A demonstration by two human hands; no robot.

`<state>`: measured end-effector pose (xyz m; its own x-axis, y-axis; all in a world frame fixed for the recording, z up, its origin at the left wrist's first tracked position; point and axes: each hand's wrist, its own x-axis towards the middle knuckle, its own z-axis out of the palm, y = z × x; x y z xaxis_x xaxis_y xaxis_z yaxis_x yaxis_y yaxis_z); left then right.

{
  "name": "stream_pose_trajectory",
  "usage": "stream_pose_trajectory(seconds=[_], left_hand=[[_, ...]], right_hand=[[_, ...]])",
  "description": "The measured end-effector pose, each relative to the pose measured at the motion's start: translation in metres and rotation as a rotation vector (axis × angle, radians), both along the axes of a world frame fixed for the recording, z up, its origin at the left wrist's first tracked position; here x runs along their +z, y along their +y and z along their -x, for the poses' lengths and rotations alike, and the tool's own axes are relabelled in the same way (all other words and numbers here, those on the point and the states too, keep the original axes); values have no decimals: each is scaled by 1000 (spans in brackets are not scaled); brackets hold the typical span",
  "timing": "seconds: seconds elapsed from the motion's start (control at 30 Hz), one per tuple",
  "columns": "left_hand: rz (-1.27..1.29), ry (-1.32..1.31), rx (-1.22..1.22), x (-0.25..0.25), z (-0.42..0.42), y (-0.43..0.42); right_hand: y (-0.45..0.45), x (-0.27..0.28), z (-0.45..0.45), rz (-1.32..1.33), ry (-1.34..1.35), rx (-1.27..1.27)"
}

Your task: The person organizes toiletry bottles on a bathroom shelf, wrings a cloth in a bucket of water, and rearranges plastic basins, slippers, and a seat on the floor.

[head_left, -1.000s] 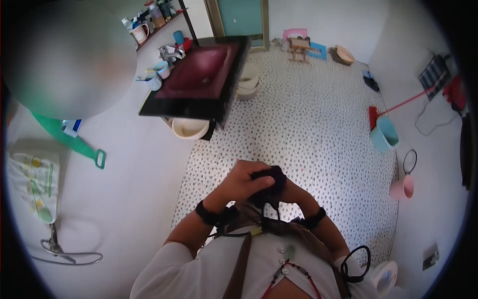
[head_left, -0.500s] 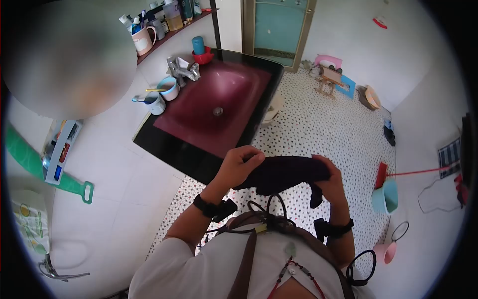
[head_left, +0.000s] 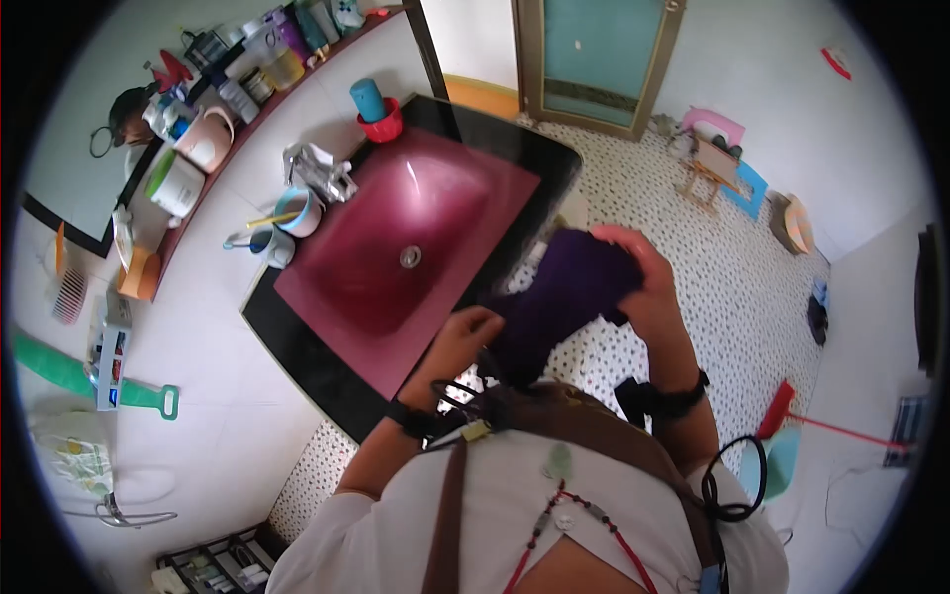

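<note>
Speckled floor [head_left: 633,193] is extending behind a black tabletop [head_left: 307,348], in which one dark red basin [head_left: 346,287] with one round drain [head_left: 410,257] is sitting. One dark purple cloth [head_left: 564,297] is hanging in loose folds in front of the person's body, just beside the tabletop's near right edge and over the floor. Relative to the right hand [head_left: 645,277], the cloth is lying directly at the palm and to its left; this hand is closing partway around the cloth's upper right part, its fingers bending over the fabric and gripping it. Relative to the left hand [head_left: 465,342], the cloth is lying immediately to the right; here the fingers are curling inward at the cloth's edge, though whether they are pinching fabric cannot be told. Two black wristbands [head_left: 665,401] are encircling the wrists, one on each. Around the basin, one metal faucet [head_left: 319,173] is standing near two cups [head_left: 300,216], each of which is holding one toothbrush, while one red bowl [head_left: 381,127] is supporting one blue cup [head_left: 367,101]. Beyond, one glass-paned door [head_left: 599,64] is standing at the floor's far side.
</note>
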<state>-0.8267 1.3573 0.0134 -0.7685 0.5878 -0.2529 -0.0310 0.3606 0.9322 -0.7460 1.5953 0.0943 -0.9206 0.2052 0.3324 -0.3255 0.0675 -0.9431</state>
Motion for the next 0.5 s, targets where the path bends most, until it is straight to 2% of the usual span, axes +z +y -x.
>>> stream_pose_trajectory(seconds=[0.07, 0.13, 0.17, 0.23, 0.4, 0.5], left_hand=[[-8, 28, -115, -19, 14, 39], [0, -13, -174, -22, 25, 77], [62, 23, -185, -4, 29, 96], [-20, -13, -193, -16, 42, 125], [1, -108, -205, -40, 85, 187], [-20, -120, -216, -56, 120, 225]], right_hand=[[36, -8, 12, 23, 24, 23], [71, -18, 25, 226, -165, -29], [85, -24, 33, 228, -173, 2], [113, -37, 54, 255, -198, -152], [185, -73, 110, 287, -241, -179], [225, -104, 152, 207, -276, -243]])
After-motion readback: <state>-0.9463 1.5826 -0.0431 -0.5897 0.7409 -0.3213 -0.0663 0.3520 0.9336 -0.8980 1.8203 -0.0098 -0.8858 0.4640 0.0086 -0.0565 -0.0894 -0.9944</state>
